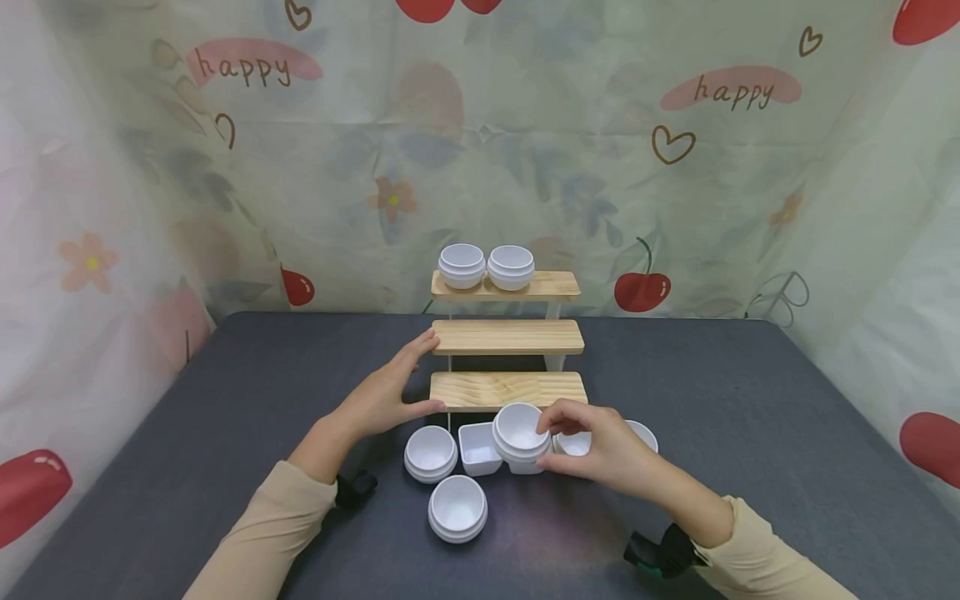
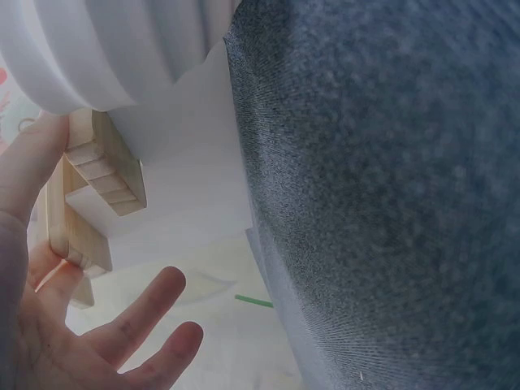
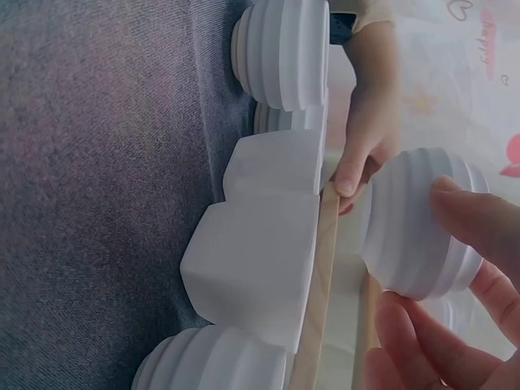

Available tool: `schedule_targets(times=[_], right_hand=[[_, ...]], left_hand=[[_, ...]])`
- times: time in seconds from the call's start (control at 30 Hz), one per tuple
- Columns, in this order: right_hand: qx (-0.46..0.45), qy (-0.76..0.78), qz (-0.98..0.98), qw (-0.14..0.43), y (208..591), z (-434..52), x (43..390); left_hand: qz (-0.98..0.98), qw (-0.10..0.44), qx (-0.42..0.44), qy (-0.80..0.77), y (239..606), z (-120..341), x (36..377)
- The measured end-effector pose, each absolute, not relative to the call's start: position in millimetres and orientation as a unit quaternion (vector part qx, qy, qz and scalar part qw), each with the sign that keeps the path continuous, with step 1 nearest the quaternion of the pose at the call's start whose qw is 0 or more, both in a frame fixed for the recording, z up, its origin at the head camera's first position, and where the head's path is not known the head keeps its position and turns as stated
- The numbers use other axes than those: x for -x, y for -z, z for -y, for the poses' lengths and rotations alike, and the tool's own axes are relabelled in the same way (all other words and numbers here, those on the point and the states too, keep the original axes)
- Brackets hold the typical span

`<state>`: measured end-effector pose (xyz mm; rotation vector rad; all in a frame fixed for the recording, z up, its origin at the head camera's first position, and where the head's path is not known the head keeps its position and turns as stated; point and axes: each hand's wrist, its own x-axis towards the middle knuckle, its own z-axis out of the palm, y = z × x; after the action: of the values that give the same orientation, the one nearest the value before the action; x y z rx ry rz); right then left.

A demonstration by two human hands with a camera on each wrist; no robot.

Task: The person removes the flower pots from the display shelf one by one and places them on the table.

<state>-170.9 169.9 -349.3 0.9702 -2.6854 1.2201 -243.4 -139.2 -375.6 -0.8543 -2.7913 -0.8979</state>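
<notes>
My right hand [image 1: 600,442] pinches a round white ribbed bowl [image 1: 519,429] between thumb and fingers, raised above the table in front of the lowest shelf. The right wrist view shows the same bowl [image 3: 422,223] clear of the white pots beside it. At the left end of a three-tier wooden stand [image 1: 510,337], my left hand [image 1: 382,392] touches the boards with its fingers extended. The thumb is at the lowest board and the fingertips reach the middle one. Two round white bowls [image 1: 462,267] sit side by side on the top board.
Before the stand are a round bowl [image 1: 431,454], a square white dish [image 1: 478,448] and others partly hidden behind my right hand. Another round bowl [image 1: 457,508] stands nearer me on the dark grey table [image 1: 225,467]. A printed curtain [image 1: 487,167] hangs behind.
</notes>
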Motion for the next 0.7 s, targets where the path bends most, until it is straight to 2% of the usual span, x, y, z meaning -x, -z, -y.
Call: schedule_targets(times=[0.4, 0.7], right_hand=[[-0.327, -0.389, 0.861, -0.003, 351.5, -171.5, 169.4], [-0.355, -0.392, 0.849, 0.002, 353.7, -172.1, 168.8]], left_hand=[[0.912, 0.048, 0.283, 0.292, 375.4, 139.1, 242.8], [0.913, 0.047, 0.281, 0.292, 374.8, 139.0, 242.6]])
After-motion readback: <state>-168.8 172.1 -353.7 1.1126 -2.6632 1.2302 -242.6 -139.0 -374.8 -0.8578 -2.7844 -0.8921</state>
